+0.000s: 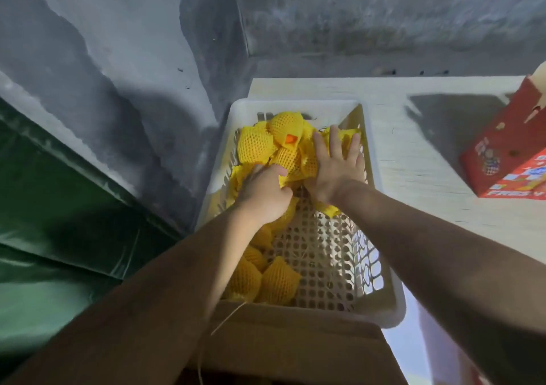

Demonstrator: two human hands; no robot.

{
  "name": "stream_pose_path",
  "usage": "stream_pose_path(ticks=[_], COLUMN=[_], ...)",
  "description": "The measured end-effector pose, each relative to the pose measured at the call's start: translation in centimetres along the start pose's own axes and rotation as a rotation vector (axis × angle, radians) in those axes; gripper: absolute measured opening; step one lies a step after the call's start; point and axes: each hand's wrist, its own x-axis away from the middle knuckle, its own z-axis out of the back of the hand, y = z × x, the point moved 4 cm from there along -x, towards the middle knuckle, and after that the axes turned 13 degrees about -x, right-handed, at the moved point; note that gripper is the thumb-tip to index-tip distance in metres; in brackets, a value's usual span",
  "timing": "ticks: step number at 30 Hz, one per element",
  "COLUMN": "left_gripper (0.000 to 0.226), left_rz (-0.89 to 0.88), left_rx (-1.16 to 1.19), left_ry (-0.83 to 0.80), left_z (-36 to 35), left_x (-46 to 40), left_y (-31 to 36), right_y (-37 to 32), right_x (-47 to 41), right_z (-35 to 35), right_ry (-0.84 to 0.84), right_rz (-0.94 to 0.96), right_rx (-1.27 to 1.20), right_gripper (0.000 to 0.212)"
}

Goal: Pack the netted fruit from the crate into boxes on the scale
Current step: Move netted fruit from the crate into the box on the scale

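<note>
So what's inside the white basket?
The white basket holds yellow netted fruit, piled at the far end, more in the near left corner. Both hands, left hand and right hand, cover some. Its bare bottom shows on the right.

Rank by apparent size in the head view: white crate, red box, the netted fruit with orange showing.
1. white crate, by far the largest.
2. red box, though cut off by the frame edge, so its full extent is unknown.
3. netted fruit with orange showing, smallest.
</note>
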Motion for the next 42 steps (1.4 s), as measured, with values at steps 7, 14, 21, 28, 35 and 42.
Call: stream_pose_path(ticks=[7,14,21,28,35,42], left_gripper=[0.068,0.018,0.035,0.080,0.076,0.072], left_rz=[-0.059,-0.180,-0.274,-0.152,-0.242,-0.267], left_rx=[-0.264,-0.316,-0.412,-0.502,-0.392,-0.409], left_ry=[0.143,0.106,0.143,0.045,0.145,-0.041], left_z=[2.2,2.6,3.8,4.5,3.0,0.2], left_x=[-7.6,-8.4,-5.1,-11.7,-10.6,-5.8], left_y=[2.4,1.3,0.1,-0.6,-0.7,1.4], right_y=[-3.0,-4.7,0.0,0.8,0.7,-0.1], right_x=[1.2,-0.4,-6.2,-7.8,-8.0,-2.2], right_z=[-0.2,3.6,-0.9,-0.2,-1.6,1.0], right_ry=[-0.325,-0.193,-0.234,0.032,-0.238,-0.509], right_rz=[-0.017,0.196,0.001,0.092,0.008,0.124], right_rx=[0.423,-0.238,-0.237,-0.306,-0.306,-0.007], right_gripper=[0.084,0.019,0.095,0.081,0.108,0.111])
